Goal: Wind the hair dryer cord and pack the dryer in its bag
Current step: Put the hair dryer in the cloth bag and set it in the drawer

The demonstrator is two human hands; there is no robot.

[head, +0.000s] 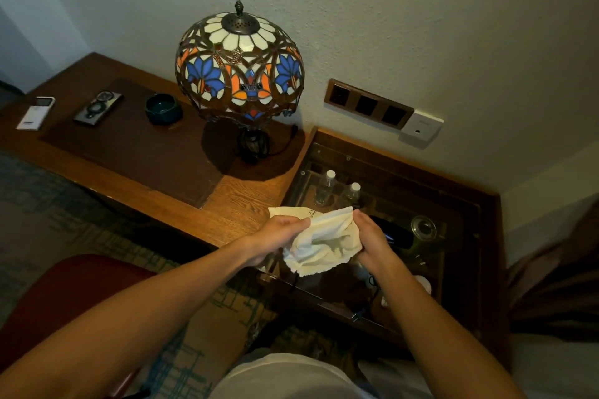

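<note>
Our left hand (275,236) and right hand (372,240), each grip clamped on the cream cloth bag (324,240), above the tabletop (240,201).

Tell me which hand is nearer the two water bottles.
The right hand. It grips the bag just below the bottles; the left hand holds the bag's other side, farther to the left.

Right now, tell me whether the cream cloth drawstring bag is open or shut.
Open. The left hand and right hand pull the cream cloth drawstring bag apart, showing a shadowed hollow inside. Whether the dryer is inside, I cannot tell.
</note>
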